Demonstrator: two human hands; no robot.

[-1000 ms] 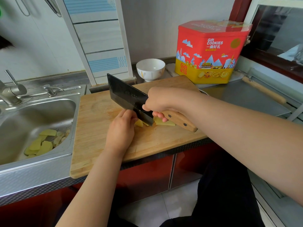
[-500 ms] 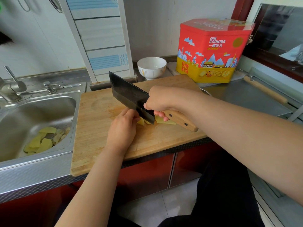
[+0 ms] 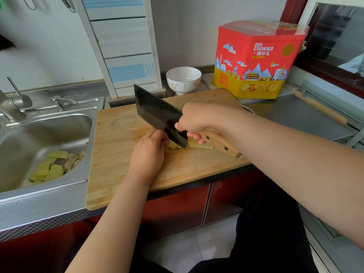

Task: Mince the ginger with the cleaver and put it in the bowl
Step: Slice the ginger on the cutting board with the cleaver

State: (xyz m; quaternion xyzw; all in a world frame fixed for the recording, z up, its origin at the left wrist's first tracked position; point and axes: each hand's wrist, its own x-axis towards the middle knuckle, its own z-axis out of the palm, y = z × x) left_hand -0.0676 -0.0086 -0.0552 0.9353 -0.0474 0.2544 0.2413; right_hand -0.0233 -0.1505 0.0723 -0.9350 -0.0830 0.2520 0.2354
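The broad steel cleaver (image 3: 157,113) is black with a tan wooden handle. Pale yellow ginger slices (image 3: 199,144) lie on the light-brown wooden board (image 3: 118,146). The round ceramic bowl (image 3: 183,79) is white; the cookie tin (image 3: 256,60) red above yellow.

Wooden cutting board (image 3: 118,146) lies on counter edge, just beside steel sink (image 3: 49,127); yellow peelings (image 3: 52,167) in sink basin near drain; faucet (image 3: 11,105) at far left; red and yellow cookie tin (image 3: 258,60) behind board; rolling pin (image 3: 321,107) on steel surface at right.
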